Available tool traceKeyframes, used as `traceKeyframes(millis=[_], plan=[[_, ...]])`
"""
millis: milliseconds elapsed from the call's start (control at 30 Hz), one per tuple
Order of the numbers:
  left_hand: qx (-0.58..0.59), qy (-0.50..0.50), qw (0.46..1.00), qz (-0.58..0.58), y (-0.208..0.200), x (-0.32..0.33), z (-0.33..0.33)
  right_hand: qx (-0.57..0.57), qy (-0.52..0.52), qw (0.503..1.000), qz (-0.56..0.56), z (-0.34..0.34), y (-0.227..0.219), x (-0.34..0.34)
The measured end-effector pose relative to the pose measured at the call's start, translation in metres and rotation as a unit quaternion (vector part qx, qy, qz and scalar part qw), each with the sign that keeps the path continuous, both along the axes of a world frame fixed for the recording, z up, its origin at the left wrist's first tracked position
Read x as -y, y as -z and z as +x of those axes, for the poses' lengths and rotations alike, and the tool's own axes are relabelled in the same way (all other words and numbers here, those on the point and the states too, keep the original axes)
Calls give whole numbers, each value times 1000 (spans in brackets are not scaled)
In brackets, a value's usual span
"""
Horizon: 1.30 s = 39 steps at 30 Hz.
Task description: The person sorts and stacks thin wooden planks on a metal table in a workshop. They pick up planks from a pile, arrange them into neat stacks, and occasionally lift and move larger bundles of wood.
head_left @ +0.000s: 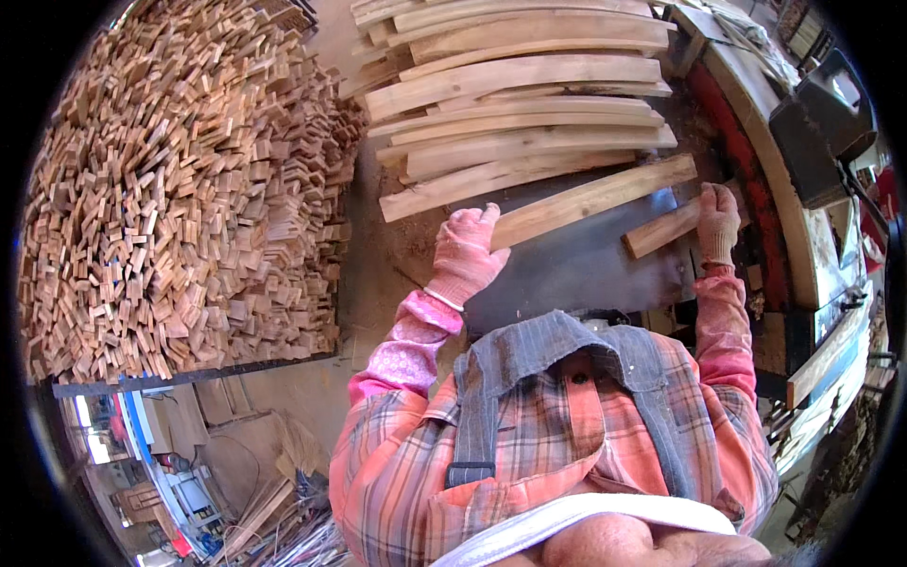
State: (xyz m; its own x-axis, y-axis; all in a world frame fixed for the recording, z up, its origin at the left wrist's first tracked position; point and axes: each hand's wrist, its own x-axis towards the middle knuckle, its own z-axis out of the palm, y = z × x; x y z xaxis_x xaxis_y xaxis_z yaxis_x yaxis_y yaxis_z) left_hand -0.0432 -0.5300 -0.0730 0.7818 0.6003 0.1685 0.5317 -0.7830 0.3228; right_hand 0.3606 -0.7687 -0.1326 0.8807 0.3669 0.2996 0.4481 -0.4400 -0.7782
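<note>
In a pale pinkish work glove, my left hand (470,250) is closed round the near-left end of a long wooden board (595,200). The board slants up to the right over a dark, smooth tabletop (567,269). On the right, my right hand (718,225), gloved too, has its fingers closed at the far end of a shorter wooden piece (661,231). That piece lies at a slant near the table's right side, apart from the long board. The glove hides part of its right end.
Beyond the table lie several rows of long, slightly curved-looking boards (529,80). A huge stack of short wood blocks (189,189) rises at the left. Along the right runs a machine bench with a red side (737,142) and a dark box-shaped part (824,128).
</note>
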Motion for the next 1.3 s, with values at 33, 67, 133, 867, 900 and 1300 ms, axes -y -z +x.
traceKeyframes(millis=[33, 67, 133, 867, 900, 1300], plan=[[-5, 6, 1000, 0, 3, 6, 4, 17, 12, 1000, 19, -8, 3, 2], [-8, 14, 1000, 3, 4, 11, 8, 36, 24, 998, 41, -15, 3, 2], [11, 37, 999, 15, 16, 13, 12, 237, -66, 968, -57, -31, 6, -4], [91, -348, 926, -113, 64, -149, -89, 282, -216, 861, -364, -48, -19, -46], [132, -327, 928, -118, 79, -148, -92, 295, -219, 857, -362, -41, -19, -43], [246, -331, 857, -310, 75, -85, -99, 252, -426, 839, -227, -155, -43, -163]])
